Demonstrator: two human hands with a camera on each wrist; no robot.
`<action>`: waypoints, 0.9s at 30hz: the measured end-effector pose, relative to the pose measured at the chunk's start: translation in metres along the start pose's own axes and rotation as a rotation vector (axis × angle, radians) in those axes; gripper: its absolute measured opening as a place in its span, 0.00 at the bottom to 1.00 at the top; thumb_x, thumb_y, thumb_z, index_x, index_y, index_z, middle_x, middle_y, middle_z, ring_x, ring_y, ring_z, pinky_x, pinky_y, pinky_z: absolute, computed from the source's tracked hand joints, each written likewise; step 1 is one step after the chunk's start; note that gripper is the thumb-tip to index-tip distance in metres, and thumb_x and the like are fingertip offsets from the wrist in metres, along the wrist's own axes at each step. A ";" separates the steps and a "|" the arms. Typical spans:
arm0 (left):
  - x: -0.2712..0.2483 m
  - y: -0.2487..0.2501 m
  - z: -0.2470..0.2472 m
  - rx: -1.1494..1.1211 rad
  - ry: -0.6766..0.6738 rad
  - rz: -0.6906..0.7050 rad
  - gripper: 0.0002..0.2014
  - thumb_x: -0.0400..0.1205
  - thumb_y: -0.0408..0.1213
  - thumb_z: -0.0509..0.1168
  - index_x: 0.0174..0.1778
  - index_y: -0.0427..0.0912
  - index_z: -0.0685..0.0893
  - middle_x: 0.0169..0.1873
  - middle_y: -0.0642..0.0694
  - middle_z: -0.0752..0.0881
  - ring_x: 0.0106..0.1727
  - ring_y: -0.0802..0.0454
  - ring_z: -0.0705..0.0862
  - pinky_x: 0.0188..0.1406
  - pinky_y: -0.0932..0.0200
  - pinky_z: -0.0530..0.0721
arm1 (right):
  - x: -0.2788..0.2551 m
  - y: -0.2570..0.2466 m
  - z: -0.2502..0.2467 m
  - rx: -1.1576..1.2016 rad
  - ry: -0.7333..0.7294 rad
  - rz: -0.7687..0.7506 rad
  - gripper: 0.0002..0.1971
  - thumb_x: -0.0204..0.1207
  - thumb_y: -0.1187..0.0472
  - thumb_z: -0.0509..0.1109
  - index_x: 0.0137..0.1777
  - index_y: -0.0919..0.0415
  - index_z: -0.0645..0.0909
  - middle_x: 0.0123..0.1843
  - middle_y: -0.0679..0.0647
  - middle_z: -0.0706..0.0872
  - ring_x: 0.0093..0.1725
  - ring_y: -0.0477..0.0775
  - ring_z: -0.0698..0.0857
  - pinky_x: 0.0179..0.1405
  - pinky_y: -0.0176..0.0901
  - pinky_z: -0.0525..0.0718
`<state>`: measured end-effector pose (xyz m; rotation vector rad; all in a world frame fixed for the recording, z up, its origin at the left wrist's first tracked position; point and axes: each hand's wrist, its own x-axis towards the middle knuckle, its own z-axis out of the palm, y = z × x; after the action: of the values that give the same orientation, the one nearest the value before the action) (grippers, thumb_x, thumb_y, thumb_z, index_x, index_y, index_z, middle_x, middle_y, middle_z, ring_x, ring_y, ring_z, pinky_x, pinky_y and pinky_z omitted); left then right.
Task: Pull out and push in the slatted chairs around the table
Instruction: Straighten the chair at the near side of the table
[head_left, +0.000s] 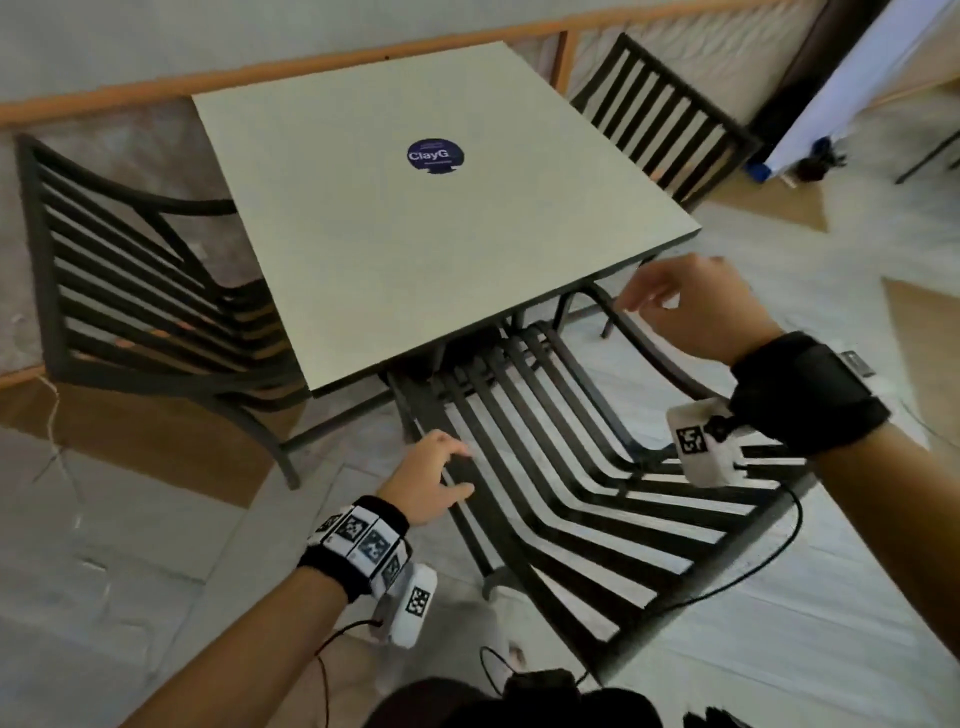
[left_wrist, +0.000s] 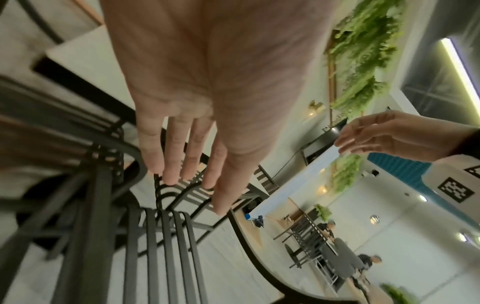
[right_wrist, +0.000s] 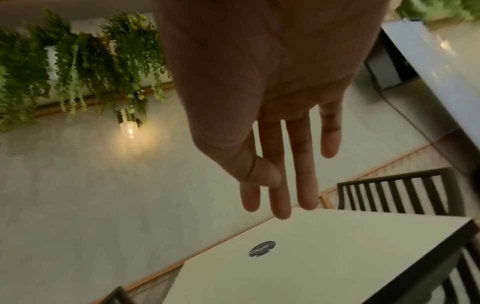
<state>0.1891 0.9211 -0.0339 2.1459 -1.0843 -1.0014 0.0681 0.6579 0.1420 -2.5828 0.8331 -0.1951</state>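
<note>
A: Head view: dark metal slatted chair (head_left: 561, 467) sits lower centre of the frame, seat front tucked under the near edge of the pale square table (head_left: 415, 244). Hands?

B: Left hand (head_left: 431, 480) hovers lower centre by the chair's left seat edge, fingers spread and relaxed, gripping nothing. Contact with the rail, can't tell. Left wrist view agrees, fingers straight above the slats.

A: Right?

B: Right hand (head_left: 691, 306) is centre right, over the curved right armrest (head_left: 654, 353), fingers loosely apart, holding nothing. Right wrist view shows fingers straight, thumb lying across them.

A: Why one each side?

B: Likely to take both sides so the chair slides straight. Guess only.

A: Stage?

B: Chair reads as partly in; whether it's going in or out, can't tell.

A: Others?

B: Second slatted chair (head_left: 135, 291) at left of the frame, angled and close to the table; third slatted chair (head_left: 660, 119) upper right, pushed in. Round dark sticker (head_left: 435, 157) on the tabletop.
</note>
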 end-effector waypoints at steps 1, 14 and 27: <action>0.009 0.012 0.013 -0.055 -0.005 -0.027 0.22 0.77 0.37 0.71 0.68 0.41 0.77 0.67 0.42 0.76 0.69 0.46 0.77 0.66 0.56 0.75 | 0.005 0.017 -0.007 -0.015 -0.023 0.016 0.12 0.71 0.67 0.65 0.40 0.51 0.89 0.44 0.52 0.92 0.46 0.54 0.88 0.54 0.51 0.86; 0.131 -0.018 0.106 -0.206 0.259 -0.689 0.41 0.74 0.39 0.73 0.80 0.39 0.60 0.78 0.32 0.64 0.77 0.32 0.68 0.77 0.41 0.71 | 0.105 0.229 0.081 -0.166 -0.382 0.306 0.13 0.76 0.65 0.66 0.58 0.61 0.86 0.63 0.65 0.86 0.63 0.68 0.83 0.66 0.55 0.80; 0.148 -0.030 0.166 -0.403 0.451 -1.015 0.47 0.76 0.17 0.62 0.82 0.40 0.37 0.77 0.28 0.63 0.75 0.30 0.70 0.77 0.43 0.70 | 0.127 0.345 0.171 -0.106 -0.487 0.531 0.28 0.73 0.67 0.72 0.72 0.65 0.69 0.60 0.74 0.82 0.57 0.73 0.82 0.49 0.54 0.80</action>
<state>0.1286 0.7929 -0.2084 2.3605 0.4657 -0.9176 0.0326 0.3897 -0.1601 -2.2409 1.3020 0.6176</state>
